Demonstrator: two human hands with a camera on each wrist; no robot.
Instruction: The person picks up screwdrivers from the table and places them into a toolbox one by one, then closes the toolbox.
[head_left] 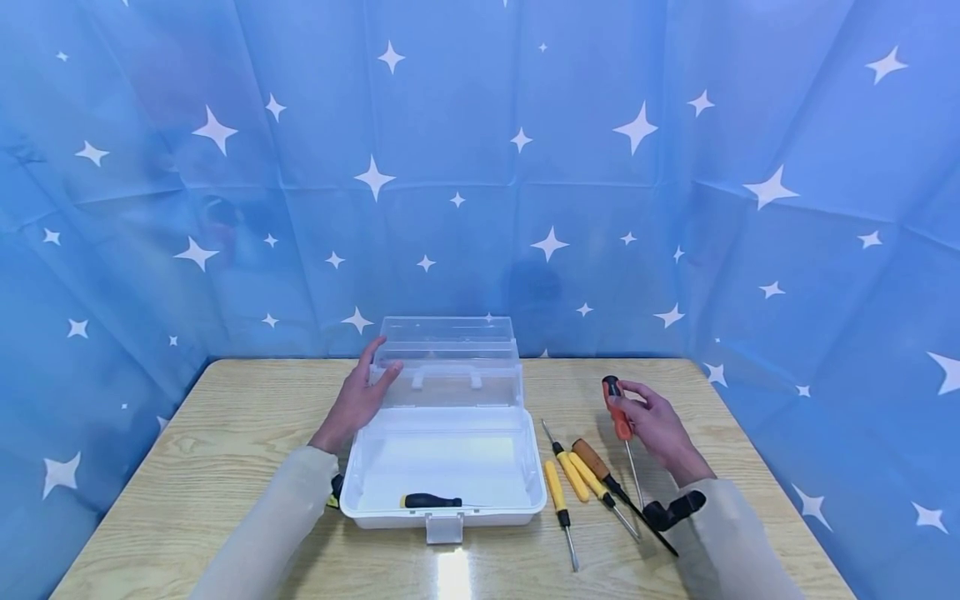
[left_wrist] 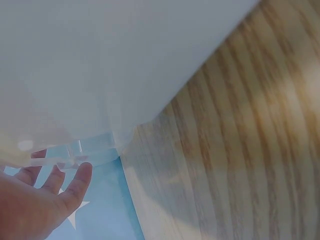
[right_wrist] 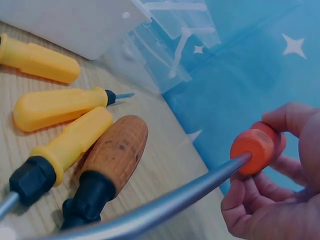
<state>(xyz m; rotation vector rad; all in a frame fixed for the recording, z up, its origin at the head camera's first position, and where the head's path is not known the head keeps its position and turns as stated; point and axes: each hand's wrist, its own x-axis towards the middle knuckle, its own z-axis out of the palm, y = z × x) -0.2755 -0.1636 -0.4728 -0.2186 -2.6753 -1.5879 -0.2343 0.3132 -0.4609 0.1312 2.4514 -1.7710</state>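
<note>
Reaching to the left rim of a raised clear lid (head_left: 450, 390), a person's left hand (head_left: 356, 404) spreads its fingers loosely, thumb in front; whether it squeezes the plastic, the views cannot tell. The white box (head_left: 542, 492) sits left of the tabletop's (head_left: 232, 437) middle, a black-and-yellow screwdriver (head_left: 432, 501) lying inside along its front wall. To its right, three yellow-handled screwdrivers (head_left: 555, 485) and a brown wooden-handled tool (head_left: 591, 459) lie close together. Farther right, over the tabletop's right half, the right hand (head_left: 662, 427) pinches a red-and-black screwdriver (head_left: 621, 423) between thumb and curled fingers: orange-red grip, black cap toward the back edge, long round steel shaft slanting toward the front edge. Wood grain shows between box and left edge, and between right hand and right edge; the lid stands near the back edge, and only a narrow strip parts the box from the nearest yellow handle.
</note>
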